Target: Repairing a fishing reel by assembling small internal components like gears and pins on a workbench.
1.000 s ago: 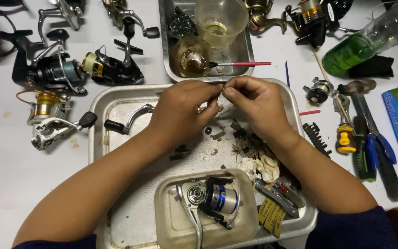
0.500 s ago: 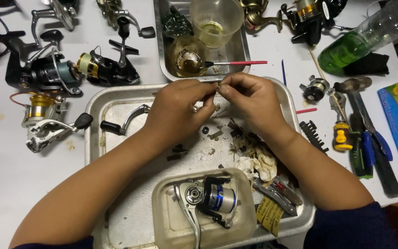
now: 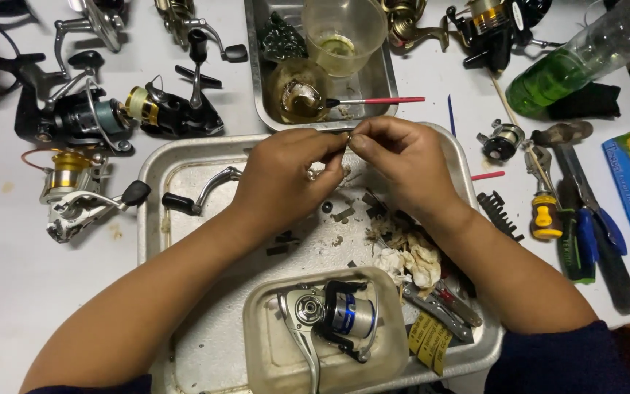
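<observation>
Silver and blue, a spinning reel [image 3: 333,317] lies nearest the camera in a shallow beige plastic tub [image 3: 395,350], which sits at the near end of a large metal tray [image 3: 156,190], apparently to keep that reel's parts apart from the loose bits scattered over the tray floor. Just right of the tub are crumpled tissue scraps [image 3: 411,261] and a folding pocket tool [image 3: 442,306]. Farther up, over the tray's far edge, the two hands meet: the left hand [image 3: 289,179] and the right hand [image 3: 406,164] pinch a very small metal part [image 3: 346,137] between their fingertips, held up near eye line so it can be worked closely; what the part is cannot be told. A detached crank handle [image 3: 202,193] lies in the tray left of the left hand. Beyond the hands, a smaller steel tray [image 3: 257,87] holds a clear plastic cup [image 3: 344,33], a jar of brownish fluid [image 3: 297,95] and a red-handled brush [image 3: 380,101], likely grouped for cleaning. On the white surface [image 3: 9,292], several more reels [image 3: 74,117] lie to the left, while screwdrivers and pliers [image 3: 577,211] and a green bottle [image 3: 585,62] lie to the right, within reach.
</observation>
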